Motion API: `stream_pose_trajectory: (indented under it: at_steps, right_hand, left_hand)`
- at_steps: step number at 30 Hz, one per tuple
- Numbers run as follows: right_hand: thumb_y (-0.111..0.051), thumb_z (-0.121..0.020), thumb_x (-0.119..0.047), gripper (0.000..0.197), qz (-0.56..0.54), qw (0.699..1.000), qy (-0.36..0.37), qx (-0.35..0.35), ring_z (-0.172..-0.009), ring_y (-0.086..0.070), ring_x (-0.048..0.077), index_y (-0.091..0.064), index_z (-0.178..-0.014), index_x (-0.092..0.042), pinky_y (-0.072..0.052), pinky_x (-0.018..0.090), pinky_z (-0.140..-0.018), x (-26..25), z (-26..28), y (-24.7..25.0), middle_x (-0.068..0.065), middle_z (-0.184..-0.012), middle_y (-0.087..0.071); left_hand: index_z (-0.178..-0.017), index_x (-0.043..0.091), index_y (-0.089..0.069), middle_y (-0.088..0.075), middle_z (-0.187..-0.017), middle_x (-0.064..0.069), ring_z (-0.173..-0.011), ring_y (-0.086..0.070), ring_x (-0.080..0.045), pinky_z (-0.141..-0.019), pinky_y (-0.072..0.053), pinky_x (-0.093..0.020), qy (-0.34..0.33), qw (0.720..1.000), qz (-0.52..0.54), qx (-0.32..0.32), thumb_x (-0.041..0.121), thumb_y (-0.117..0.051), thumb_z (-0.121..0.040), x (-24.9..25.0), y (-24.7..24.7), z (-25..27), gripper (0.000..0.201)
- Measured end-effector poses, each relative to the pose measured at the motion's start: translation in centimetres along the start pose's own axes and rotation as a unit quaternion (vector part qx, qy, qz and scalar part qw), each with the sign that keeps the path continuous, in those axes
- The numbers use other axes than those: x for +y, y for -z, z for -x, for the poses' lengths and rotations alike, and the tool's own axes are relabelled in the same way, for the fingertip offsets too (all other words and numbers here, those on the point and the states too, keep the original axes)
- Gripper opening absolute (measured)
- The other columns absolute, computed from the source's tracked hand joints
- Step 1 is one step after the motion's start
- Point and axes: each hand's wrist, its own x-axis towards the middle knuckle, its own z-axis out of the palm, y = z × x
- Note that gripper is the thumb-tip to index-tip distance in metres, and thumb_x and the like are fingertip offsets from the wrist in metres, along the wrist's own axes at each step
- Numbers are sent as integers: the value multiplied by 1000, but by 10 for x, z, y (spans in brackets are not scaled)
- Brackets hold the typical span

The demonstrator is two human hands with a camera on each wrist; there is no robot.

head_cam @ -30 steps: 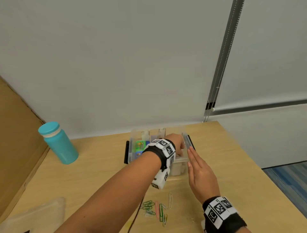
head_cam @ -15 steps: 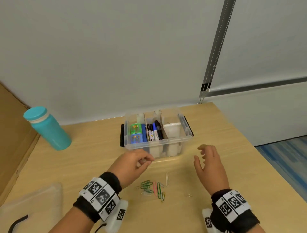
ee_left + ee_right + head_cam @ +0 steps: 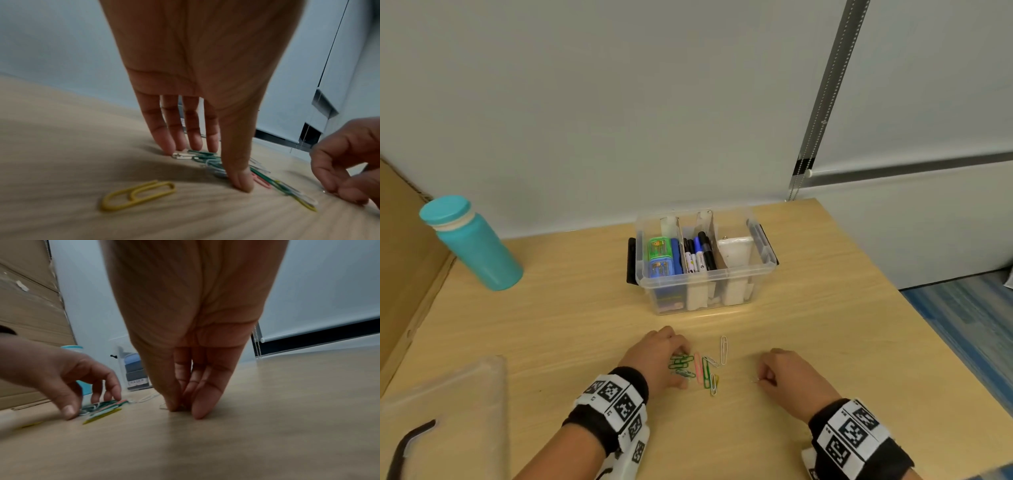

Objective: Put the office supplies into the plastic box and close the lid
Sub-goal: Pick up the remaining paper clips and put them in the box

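The clear plastic box (image 3: 763, 265) stands open at the table's far middle, with markers (image 3: 700, 255) and green and blue items in its compartments. Its translucent lid (image 3: 448, 407) lies at the near left. A pile of coloured paper clips (image 3: 703, 371) lies in front of the box. My left hand (image 3: 681, 368) reaches down over the pile's left side, its straight fingers (image 3: 170, 146) and thumb touching the table around the green clips (image 3: 203, 155). A yellow clip (image 3: 137, 194) lies apart. My right hand (image 3: 762, 378) pinches a small silver clip (image 3: 163, 407) against the table, right of the pile.
A teal bottle (image 3: 472, 246) stands at the far left beside a cardboard panel (image 3: 400, 257). A wall runs behind the table. The table's right edge (image 3: 914, 308) drops to a blue floor. One long silver clip (image 3: 723, 349) lies nearest the box.
Both hands drew back from the box to the near side and came down onto the paper clips. The left now touches the pile and the right pinches a small clip.
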Motion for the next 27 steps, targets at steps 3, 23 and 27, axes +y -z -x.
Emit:
stream_pose_trajectory:
  at_steps: [3, 23, 27]
  right_hand:
    - [-57, -82, -18, 25, -7, 1000, -6, -30, -67, -44, 7, -41, -65, -29, -33, 14, -56, -7, -1, -4, -9, -78, -46]
    - [-68, -84, -36, 29, -176, 975, -132, 32, -70, -47, 7, -52, -95, -14, -33, 15, -54, -51, -49, -3, -3, -87, -52]
    - [-58, -87, -20, 35, -69, 990, -120, 14, -55, -34, 9, -34, -62, -20, -26, 15, -47, -62, -69, -12, -2, -67, -34]
  left_hand:
    - [-109, 26, -61, -53, -103, 11, -99, -53, -9, -91, -45, -26, -6, 1000, 15, 17, 30, -73, -77, 3, -2, -3, 34]
    - [-101, 29, -60, -49, -96, 7, -82, -50, -6, -78, -41, -12, -23, 986, 135, 97, 12, -50, -93, -13, 1, 2, 21]
    - [-95, 15, -64, -60, -96, -5, -82, -60, -12, -71, -54, -19, 28, 893, 427, 141, 5, -47, -96, -28, 11, 11, 20]
